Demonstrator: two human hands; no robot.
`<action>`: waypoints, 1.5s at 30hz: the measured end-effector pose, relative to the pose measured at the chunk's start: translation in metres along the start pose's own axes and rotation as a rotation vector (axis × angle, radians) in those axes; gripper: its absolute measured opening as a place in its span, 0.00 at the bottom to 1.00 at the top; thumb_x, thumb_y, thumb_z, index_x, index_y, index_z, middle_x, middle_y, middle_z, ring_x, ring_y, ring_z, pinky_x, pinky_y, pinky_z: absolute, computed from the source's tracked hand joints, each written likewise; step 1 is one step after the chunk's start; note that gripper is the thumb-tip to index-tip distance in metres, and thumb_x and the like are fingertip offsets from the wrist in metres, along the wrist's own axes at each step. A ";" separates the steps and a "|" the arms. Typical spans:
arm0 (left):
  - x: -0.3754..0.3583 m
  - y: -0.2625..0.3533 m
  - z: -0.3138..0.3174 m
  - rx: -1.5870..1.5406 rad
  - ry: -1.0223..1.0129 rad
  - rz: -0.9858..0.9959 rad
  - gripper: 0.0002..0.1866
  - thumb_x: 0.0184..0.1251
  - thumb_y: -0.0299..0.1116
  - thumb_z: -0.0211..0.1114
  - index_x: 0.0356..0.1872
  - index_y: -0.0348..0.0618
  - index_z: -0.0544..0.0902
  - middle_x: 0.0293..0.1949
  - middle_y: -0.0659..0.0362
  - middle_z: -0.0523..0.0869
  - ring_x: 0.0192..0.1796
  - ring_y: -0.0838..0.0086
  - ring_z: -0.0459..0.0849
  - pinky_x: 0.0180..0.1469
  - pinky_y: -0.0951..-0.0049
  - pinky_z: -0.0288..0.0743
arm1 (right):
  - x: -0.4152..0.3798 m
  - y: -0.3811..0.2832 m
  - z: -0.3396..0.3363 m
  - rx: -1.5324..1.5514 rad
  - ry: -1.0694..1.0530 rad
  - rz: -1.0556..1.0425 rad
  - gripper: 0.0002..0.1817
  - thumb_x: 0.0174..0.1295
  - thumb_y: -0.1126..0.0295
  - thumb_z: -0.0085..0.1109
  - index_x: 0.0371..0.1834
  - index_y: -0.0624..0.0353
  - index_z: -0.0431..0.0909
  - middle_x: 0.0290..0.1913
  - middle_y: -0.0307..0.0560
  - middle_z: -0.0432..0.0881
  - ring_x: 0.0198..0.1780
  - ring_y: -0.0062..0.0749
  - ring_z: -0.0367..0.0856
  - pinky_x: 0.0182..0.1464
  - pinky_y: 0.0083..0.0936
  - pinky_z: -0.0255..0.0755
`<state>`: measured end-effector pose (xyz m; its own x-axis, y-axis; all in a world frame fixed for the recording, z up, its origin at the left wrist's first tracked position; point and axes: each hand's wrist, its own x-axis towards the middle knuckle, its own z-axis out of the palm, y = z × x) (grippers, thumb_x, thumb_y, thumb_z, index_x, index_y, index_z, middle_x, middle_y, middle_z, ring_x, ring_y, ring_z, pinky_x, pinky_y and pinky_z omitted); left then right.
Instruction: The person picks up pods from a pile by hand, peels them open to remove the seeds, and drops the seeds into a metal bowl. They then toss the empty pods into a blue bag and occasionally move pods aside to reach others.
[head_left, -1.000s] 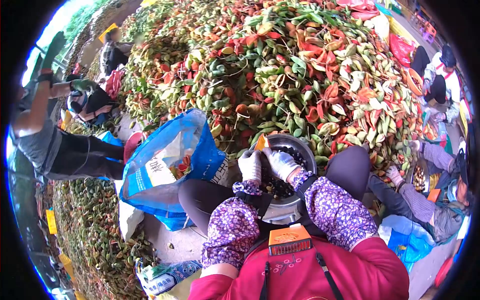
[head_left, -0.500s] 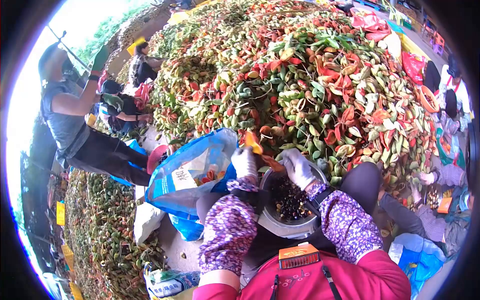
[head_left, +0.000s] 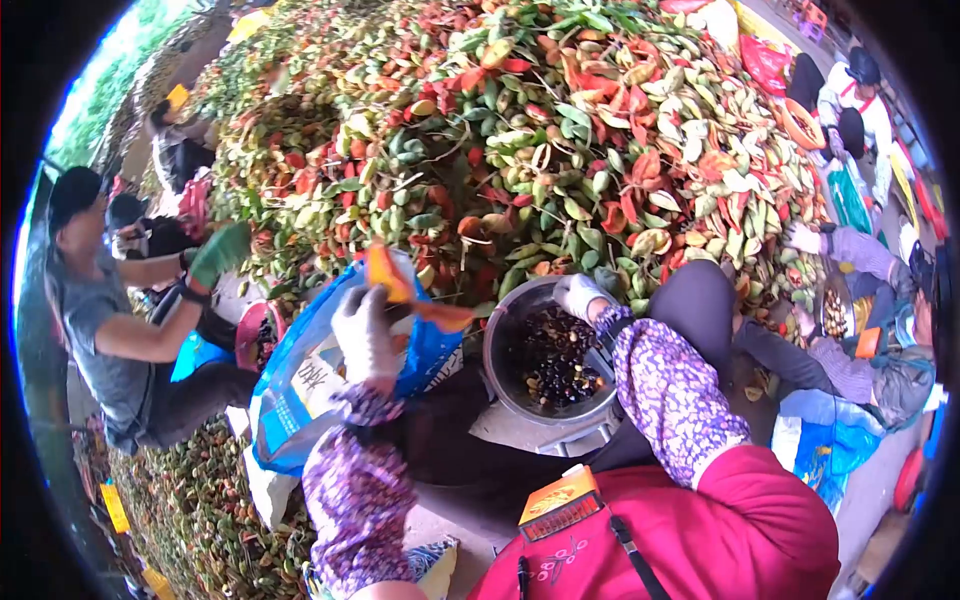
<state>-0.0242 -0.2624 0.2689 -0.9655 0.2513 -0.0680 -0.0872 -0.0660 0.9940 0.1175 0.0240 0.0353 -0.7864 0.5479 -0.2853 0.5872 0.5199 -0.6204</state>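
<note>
An orange-red split pod (head_left: 392, 280) is pinched in my gloved left hand (head_left: 362, 325), above the opening of a blue and white woven bag (head_left: 285, 405). My gloved right hand (head_left: 582, 298) has its fingers closed at the upper right rim of a metal bowl (head_left: 492, 365); whatever it may hold is too small to make out. Dark seeds with some pale ones (head_left: 555, 365) lie in the bowl. Behind both hands rises a large heap of green, yellow and red pods (head_left: 440, 150).
A person in a grey shirt (head_left: 110, 310) sits at the left by a red basin (head_left: 258, 330). Other people (head_left: 858, 110) are at the right. More pods (head_left: 200, 500) lie at lower left. A blue bag (head_left: 850, 440) stands at lower right.
My left hand has moved left with the pod, from beside the bowl to over the bag. The person at the left has gone from standing to low down. The view has shifted.
</note>
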 end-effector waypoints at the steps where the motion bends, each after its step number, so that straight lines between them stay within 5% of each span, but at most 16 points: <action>1: 0.003 0.008 -0.017 0.152 0.015 0.120 0.05 0.62 0.25 0.62 0.33 0.32 0.80 0.27 0.57 0.81 0.28 0.73 0.82 0.32 0.72 0.79 | 0.019 0.024 0.008 0.007 0.066 0.078 0.14 0.58 0.61 0.55 0.37 0.58 0.84 0.34 0.56 0.85 0.38 0.48 0.85 0.43 0.39 0.75; 4: 0.009 0.025 -0.065 0.546 0.105 0.348 0.04 0.62 0.25 0.62 0.32 0.34 0.80 0.25 0.60 0.80 0.28 0.80 0.78 0.33 0.74 0.77 | 0.039 0.060 0.015 0.075 0.402 0.359 0.13 0.60 0.61 0.55 0.35 0.57 0.84 0.36 0.60 0.84 0.41 0.57 0.83 0.44 0.45 0.76; 6: 0.017 0.013 -0.099 0.866 0.138 0.282 0.04 0.59 0.25 0.63 0.32 0.35 0.80 0.26 0.55 0.82 0.26 0.73 0.80 0.35 0.72 0.77 | 0.048 0.061 0.020 0.021 0.479 0.336 0.12 0.59 0.61 0.56 0.35 0.55 0.84 0.35 0.58 0.84 0.39 0.56 0.83 0.44 0.45 0.76; 10: 0.012 -0.019 -0.139 1.519 -0.237 0.167 0.20 0.48 0.32 0.73 0.44 0.39 0.81 0.43 0.45 0.84 0.45 0.48 0.83 0.50 0.60 0.77 | 0.072 0.031 0.017 -0.173 0.202 0.259 0.13 0.58 0.62 0.58 0.44 0.51 0.82 0.49 0.55 0.82 0.52 0.54 0.80 0.55 0.41 0.73; 14: 0.018 0.014 -0.096 1.232 -0.306 -0.180 0.25 0.49 0.30 0.71 0.51 0.34 0.79 0.47 0.48 0.84 0.49 0.58 0.84 0.52 0.64 0.77 | 0.105 0.052 0.033 -0.066 0.056 0.194 0.18 0.58 0.64 0.57 0.52 0.50 0.81 0.53 0.54 0.81 0.55 0.53 0.79 0.59 0.43 0.72; 19: 0.013 0.034 -0.055 0.710 -0.317 -0.121 0.18 0.55 0.25 0.59 0.49 0.30 0.79 0.43 0.51 0.85 0.48 0.67 0.83 0.55 0.69 0.74 | 0.132 0.043 0.038 -0.108 -0.192 0.210 0.22 0.61 0.68 0.51 0.60 0.51 0.76 0.62 0.53 0.76 0.61 0.49 0.76 0.62 0.41 0.70; 20: 0.008 0.030 -0.059 0.683 -0.319 -0.072 0.25 0.62 0.46 0.65 0.47 0.30 0.81 0.40 0.54 0.85 0.44 0.69 0.84 0.48 0.70 0.75 | 0.136 0.039 0.035 -0.209 -0.282 0.171 0.21 0.62 0.65 0.50 0.60 0.51 0.76 0.60 0.53 0.78 0.59 0.50 0.77 0.60 0.41 0.72; 22: -0.002 0.038 -0.055 0.666 -0.317 -0.114 0.30 0.62 0.54 0.66 0.44 0.30 0.81 0.38 0.53 0.85 0.41 0.69 0.84 0.46 0.69 0.76 | 0.146 0.039 0.040 -0.397 -0.335 0.082 0.19 0.64 0.63 0.49 0.57 0.50 0.77 0.57 0.53 0.80 0.57 0.49 0.79 0.57 0.41 0.75; 28: -0.021 0.051 -0.063 0.653 -0.114 -0.186 0.23 0.66 0.46 0.63 0.46 0.31 0.83 0.40 0.51 0.86 0.43 0.66 0.83 0.51 0.66 0.75 | 0.156 0.046 0.040 -0.682 -0.393 0.015 0.15 0.67 0.65 0.46 0.49 0.58 0.80 0.47 0.58 0.83 0.49 0.51 0.83 0.51 0.44 0.76; 29: -0.022 0.046 -0.076 0.682 -0.127 -0.133 0.32 0.61 0.58 0.66 0.42 0.30 0.82 0.37 0.53 0.85 0.39 0.69 0.84 0.45 0.68 0.76 | 0.151 0.040 0.026 -0.612 -0.386 -0.017 0.15 0.64 0.64 0.52 0.48 0.59 0.80 0.47 0.58 0.83 0.49 0.51 0.83 0.51 0.43 0.76; 32: -0.028 0.070 -0.048 0.657 -0.134 -0.021 0.29 0.63 0.54 0.65 0.42 0.30 0.81 0.37 0.54 0.85 0.40 0.70 0.83 0.43 0.72 0.75 | 0.135 0.020 -0.025 -0.324 -0.284 0.016 0.27 0.49 0.54 0.73 0.47 0.62 0.80 0.39 0.56 0.85 0.41 0.46 0.85 0.43 0.37 0.78; 34: -0.031 0.085 -0.022 0.581 -0.220 0.040 0.27 0.63 0.51 0.65 0.42 0.29 0.81 0.38 0.54 0.85 0.39 0.71 0.83 0.44 0.74 0.74 | 0.113 -0.019 -0.071 0.204 -0.280 0.252 0.24 0.56 0.54 0.69 0.46 0.62 0.79 0.34 0.49 0.85 0.31 0.32 0.83 0.31 0.28 0.77; 36: -0.026 0.094 -0.007 0.558 -0.459 0.006 0.17 0.61 0.29 0.61 0.50 0.30 0.79 0.43 0.51 0.85 0.48 0.68 0.83 0.53 0.69 0.75 | 0.093 -0.026 -0.086 0.532 -0.281 0.156 0.17 0.65 0.58 0.61 0.46 0.61 0.77 0.30 0.40 0.82 0.25 0.18 0.77 0.23 0.18 0.70; 37: -0.026 0.094 0.015 0.543 -0.472 -0.044 0.19 0.62 0.31 0.63 0.51 0.31 0.78 0.43 0.50 0.85 0.48 0.67 0.84 0.51 0.69 0.76 | 0.073 -0.039 -0.097 0.703 -0.287 0.000 0.13 0.70 0.60 0.54 0.46 0.59 0.76 0.30 0.37 0.82 0.23 0.13 0.73 0.22 0.14 0.68; 40: -0.031 0.073 0.080 0.745 -0.526 0.121 0.24 0.65 0.40 0.65 0.57 0.35 0.75 0.46 0.45 0.85 0.46 0.60 0.86 0.49 0.66 0.79 | 0.008 -0.081 -0.119 1.066 -0.315 -0.275 0.16 0.70 0.57 0.56 0.50 0.58 0.76 0.34 0.36 0.81 0.23 0.13 0.72 0.22 0.13 0.66; 45: -0.049 -0.015 0.137 0.774 -0.435 0.302 0.21 0.71 0.47 0.59 0.53 0.39 0.77 0.35 0.43 0.85 0.38 0.56 0.87 0.42 0.63 0.78 | -0.067 -0.123 -0.122 0.781 0.013 -0.565 0.21 0.71 0.56 0.53 0.55 0.64 0.75 0.41 0.38 0.79 0.43 0.19 0.76 0.47 0.18 0.70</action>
<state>0.0583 -0.1420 0.2691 -0.7307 0.6775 0.0845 0.4902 0.4343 0.7557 0.1210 0.0037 0.2200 -0.9091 0.3601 0.2093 -0.1739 0.1285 -0.9763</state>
